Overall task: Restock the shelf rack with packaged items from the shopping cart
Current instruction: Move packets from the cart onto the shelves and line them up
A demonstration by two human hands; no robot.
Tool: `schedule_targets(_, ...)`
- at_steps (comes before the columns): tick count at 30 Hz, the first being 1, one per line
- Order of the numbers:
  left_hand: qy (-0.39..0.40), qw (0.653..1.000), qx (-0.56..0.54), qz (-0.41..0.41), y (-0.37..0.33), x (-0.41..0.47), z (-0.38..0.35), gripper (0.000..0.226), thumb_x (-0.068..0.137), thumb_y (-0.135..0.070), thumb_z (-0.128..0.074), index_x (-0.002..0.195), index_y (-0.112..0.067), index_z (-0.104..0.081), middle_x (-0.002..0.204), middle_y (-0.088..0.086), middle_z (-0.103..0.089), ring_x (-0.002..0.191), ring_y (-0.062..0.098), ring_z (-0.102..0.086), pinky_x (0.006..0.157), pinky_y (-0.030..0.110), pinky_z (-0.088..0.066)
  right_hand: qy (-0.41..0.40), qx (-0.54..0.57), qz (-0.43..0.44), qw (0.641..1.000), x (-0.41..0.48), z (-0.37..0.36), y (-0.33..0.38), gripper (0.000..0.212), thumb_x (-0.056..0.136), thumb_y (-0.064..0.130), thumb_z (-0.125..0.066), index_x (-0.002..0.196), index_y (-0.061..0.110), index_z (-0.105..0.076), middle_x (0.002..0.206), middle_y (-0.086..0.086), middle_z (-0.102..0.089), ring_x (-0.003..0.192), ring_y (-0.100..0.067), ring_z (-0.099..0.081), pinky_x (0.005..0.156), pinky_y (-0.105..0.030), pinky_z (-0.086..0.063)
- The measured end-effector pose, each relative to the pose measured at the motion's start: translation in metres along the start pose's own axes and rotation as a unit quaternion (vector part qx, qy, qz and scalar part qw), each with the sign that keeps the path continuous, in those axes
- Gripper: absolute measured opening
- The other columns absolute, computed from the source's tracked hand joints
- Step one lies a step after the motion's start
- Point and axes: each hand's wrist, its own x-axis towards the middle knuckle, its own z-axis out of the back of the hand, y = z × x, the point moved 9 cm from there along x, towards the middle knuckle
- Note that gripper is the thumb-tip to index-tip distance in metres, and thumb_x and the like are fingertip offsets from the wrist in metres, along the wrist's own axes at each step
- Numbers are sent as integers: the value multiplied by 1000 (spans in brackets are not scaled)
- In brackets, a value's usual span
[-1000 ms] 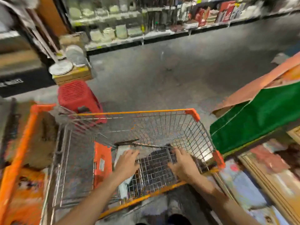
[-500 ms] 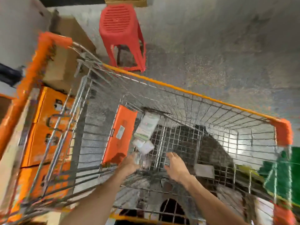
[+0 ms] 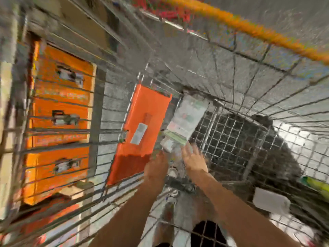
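I look down into a wire shopping cart (image 3: 249,82) with an orange rim. On its floor lies a white and green packaged item (image 3: 188,118), with smaller clear-wrapped packs (image 3: 167,146) at its near end. A flat orange box (image 3: 144,125) leans beside it on the left. My left hand (image 3: 156,169) is down at the clear-wrapped packs; its fingers are blurred and hidden. My right hand (image 3: 194,157) reaches in beside it, fingers spread and touching the near edge of the white and green item.
Stacked orange cartons (image 3: 60,122) stand outside the cart's left wall. A white card (image 3: 270,202) lies at the cart's lower right. A green thing (image 3: 315,184) shows past the right wall. The whole frame is motion-blurred.
My view has dropped deeper into the cart. Both hands have moved from the cart's near grid down to the packaged items, close together.
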Motion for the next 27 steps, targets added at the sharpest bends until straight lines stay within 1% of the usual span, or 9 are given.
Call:
schedule_targets(5,-3,1000,13,12,-10,4,-15,57,89,-12,-58,140,-6,-34,136,14,-42,113,30,-57,77,36,-55,-75,-10,13,997,11,4,-2,70,88,16,-62,145,15,-22,142,-13,-29,129,-32,-33,104,-45,-38)
schedule_targets(8,3,999,-20,42,-8,7,-16,58,65,-23,-84,117,-13,-61,111,8,-61,90,27,-67,52,30,-55,-88,9,26,996,16,-2,-10,89,58,28,-89,131,14,-41,118,-14,-46,102,-31,-53,82,-42,-53)
schedule_targets(10,31,997,-64,43,-6,9,-20,65,63,-21,-86,121,-14,-58,116,8,-60,91,27,-66,54,32,-57,-88,35,46,994,15,-9,-16,90,48,28,-93,126,8,-52,111,-15,-46,92,-31,-58,74,-41,-57)
schedule_targets(14,0,993,-113,15,-1,-1,-28,59,96,-13,-47,148,-17,-21,148,7,-35,125,27,-49,96,33,-46,-54,113,79,989,-13,-7,-21,64,93,22,-60,147,7,-29,144,-16,-31,132,-35,-34,108,-46,-37)
schedule_targets(18,-138,961,-226,79,35,-10,16,35,97,-19,-53,132,-18,-50,127,-3,-56,111,17,-55,87,12,-42,-44,207,51,976,-49,12,-34,28,102,30,-42,125,18,-51,112,-5,-48,116,-27,-47,93,-34,-37)
schedule_targets(19,-78,969,-229,51,27,-12,13,31,95,-14,-54,126,-17,-56,120,0,-63,102,16,-60,78,13,-43,-51,233,31,971,-60,19,-39,24,102,33,-40,113,21,-58,101,-4,-48,110,-26,-48,91,-34,-35)
schedule_targets(21,-59,966,-250,-25,5,-41,43,34,90,-4,-53,122,-15,-58,110,5,-66,90,16,-61,67,17,-40,-51,340,-22,939,-82,30,-49,24,101,34,-44,98,22,-64,85,-4,-51,90,-21,-54,83,-37,-42)
schedule_targets(24,-107,938,-322,-67,-2,-66,81,50,91,-7,-55,139,-15,-45,133,7,-53,121,25,-51,97,30,-40,-63,478,-95,871,-119,46,-61,20,103,17,-40,108,9,-58,73,-3,-59,48,-10,-59,45,-28,-50)
schedule_targets(27,-114,888,-431,-111,-6,-98,115,45,89,-7,-61,131,-19,-51,121,1,-56,117,26,-55,93,28,-43,-121,559,-112,813,-171,70,-59,23,101,37,-45,105,14,-43,99,-9,-60,72,-22,-66,56,-34,-58)
